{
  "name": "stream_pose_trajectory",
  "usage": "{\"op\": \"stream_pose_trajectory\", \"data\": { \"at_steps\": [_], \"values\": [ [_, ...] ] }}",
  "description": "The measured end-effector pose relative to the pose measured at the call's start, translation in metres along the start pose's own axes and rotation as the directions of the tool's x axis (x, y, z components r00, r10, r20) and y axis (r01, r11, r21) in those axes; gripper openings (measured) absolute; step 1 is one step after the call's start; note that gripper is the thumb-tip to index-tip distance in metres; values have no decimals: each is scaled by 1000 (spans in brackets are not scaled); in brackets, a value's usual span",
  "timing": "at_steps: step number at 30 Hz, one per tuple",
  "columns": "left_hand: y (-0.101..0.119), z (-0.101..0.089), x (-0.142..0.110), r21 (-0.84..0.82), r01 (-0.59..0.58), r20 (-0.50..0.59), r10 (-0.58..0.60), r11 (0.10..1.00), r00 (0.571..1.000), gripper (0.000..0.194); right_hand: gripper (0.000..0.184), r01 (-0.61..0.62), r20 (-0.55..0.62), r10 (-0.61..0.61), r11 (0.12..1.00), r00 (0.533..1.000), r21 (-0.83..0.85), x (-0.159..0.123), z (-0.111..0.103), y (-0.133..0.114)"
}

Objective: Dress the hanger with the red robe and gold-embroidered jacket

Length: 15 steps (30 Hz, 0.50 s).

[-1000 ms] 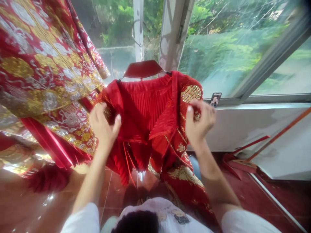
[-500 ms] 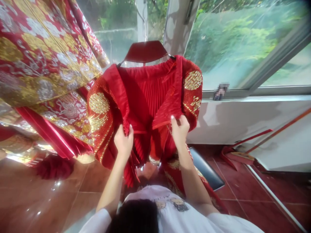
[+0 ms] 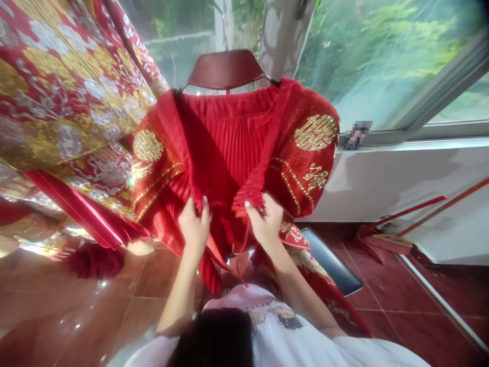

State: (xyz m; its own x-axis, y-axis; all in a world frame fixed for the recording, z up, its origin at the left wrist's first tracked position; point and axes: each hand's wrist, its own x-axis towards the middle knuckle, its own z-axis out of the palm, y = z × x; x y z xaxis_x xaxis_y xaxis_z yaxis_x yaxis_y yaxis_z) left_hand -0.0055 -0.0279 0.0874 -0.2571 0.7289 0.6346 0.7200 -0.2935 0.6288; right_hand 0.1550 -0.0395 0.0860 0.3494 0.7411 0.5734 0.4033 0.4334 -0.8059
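A red pleated skirt (image 3: pixel 225 137) with gold embroidered panels hangs from a dark red hanger (image 3: pixel 228 71), its waistband clipped at both ends. My left hand (image 3: pixel 194 219) is closed on the left edge of the skirt's waistband. On the other side, my right hand (image 3: pixel 265 219) pinches the gathered right end, from which a thin red tie (image 3: pixel 240 265) dangles. Between the two hands the pleated inner side shows. Below them, the lower folds are partly hidden behind my arms.
At left hang red garments (image 3: pixel 64 102) with gold and silver embroidery. Behind is a window (image 3: pixel 374 66) above a white wall. To the right, a red dustpan (image 3: pixel 372 242) and a black flat object (image 3: pixel 336 262) lie on the red tiled floor (image 3: pixel 385 285).
My right hand has moved left and slightly down, bringing the right end of the waistband closer to my left hand. Its fabric is now bunched, and the red tie hangs visible.
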Motion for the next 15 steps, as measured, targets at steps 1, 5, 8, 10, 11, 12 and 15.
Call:
{"op": "stream_pose_trajectory", "data": {
  "at_steps": [1, 5, 8, 10, 11, 12, 15],
  "values": [
    [-9, 3, -3, -30, 43, 5, -43, 999, 999, 26, 23, -31, -17, 31, 999, 999, 21, 1, 0, 3],
    [-43, 25, -38, -123, 187, -46, -194, 975, 980, 22, 21, -97, -57, 102, 992, 993, 77, 3, -3, 10],
    [-60, 59, -70, -182, 231, 177, -200, 956, 964, 17, 20, -109, -65, 114, 992, 991, 71, 0, -4, 11],
    [-67, 86, -78, -225, 229, 284, -161, 947, 945, 20, 22, -106, -63, 109, 993, 992, 51, -2, -5, 11],
    [-70, 100, -78, -234, 223, 310, -145, 946, 940, 26, 22, -102, -61, 104, 994, 993, 42, -3, -5, 11],
    [-72, 112, -75, -235, 219, 326, -135, 947, 936, 33, 23, -97, -58, 99, 995, 993, 34, -3, -6, 11],
    [-78, 136, -63, -233, 229, 374, -130, 945, 918, 31, 24, -94, -51, 94, 996, 994, 5, -4, -7, 13]
  ]
}}
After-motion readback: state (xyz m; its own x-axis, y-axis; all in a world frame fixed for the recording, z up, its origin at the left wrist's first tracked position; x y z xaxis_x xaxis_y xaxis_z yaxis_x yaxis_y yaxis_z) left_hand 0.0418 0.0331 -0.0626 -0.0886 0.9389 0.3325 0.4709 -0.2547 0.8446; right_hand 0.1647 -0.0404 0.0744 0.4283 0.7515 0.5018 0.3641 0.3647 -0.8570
